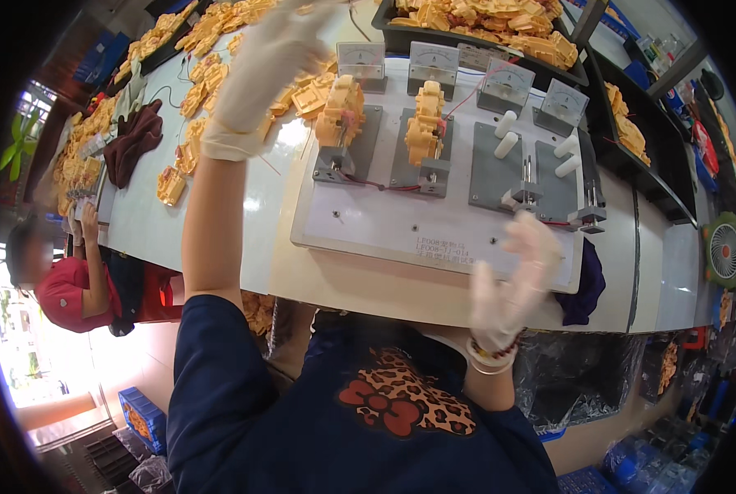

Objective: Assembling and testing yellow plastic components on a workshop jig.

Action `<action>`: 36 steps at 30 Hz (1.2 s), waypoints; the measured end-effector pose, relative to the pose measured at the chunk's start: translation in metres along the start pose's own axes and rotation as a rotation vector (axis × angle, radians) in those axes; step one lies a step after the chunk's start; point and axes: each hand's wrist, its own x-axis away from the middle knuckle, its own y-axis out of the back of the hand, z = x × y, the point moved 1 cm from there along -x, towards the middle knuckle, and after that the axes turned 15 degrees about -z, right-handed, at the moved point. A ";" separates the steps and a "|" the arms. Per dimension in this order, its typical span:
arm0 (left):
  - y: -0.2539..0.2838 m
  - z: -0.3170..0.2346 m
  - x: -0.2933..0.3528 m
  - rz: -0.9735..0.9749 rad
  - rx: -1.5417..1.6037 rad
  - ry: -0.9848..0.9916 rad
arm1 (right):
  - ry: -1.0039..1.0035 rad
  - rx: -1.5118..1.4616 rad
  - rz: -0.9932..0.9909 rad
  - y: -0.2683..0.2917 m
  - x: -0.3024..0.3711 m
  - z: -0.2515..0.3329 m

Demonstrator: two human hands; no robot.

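Observation:
My left hand, in a white glove, reaches far across the white bench toward the loose orange plastic parts lying there; whether it grips one is hidden by blur. My right hand, also gloved and blurred, hovers over the near right edge of the white test board, fingers spread and holding nothing. Two orange parts stand clamped in the board's left two grey fixtures. The right two fixtures hold none.
Several grey meters line the board's far edge. A black tray of orange parts sits behind. A dark cloth lies at left, another at the bench edge. A seated person in red works at left. A small fan stands right.

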 end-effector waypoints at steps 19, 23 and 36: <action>0.082 0.112 0.127 -0.127 1.086 0.630 | -0.184 0.059 0.075 0.003 -0.014 -0.026; 0.093 0.121 0.152 -0.120 1.147 0.605 | -0.240 -0.079 0.030 -0.006 -0.014 -0.040; -0.065 -0.088 0.006 0.449 0.105 -0.118 | -0.084 -0.095 0.052 0.002 -0.015 -0.044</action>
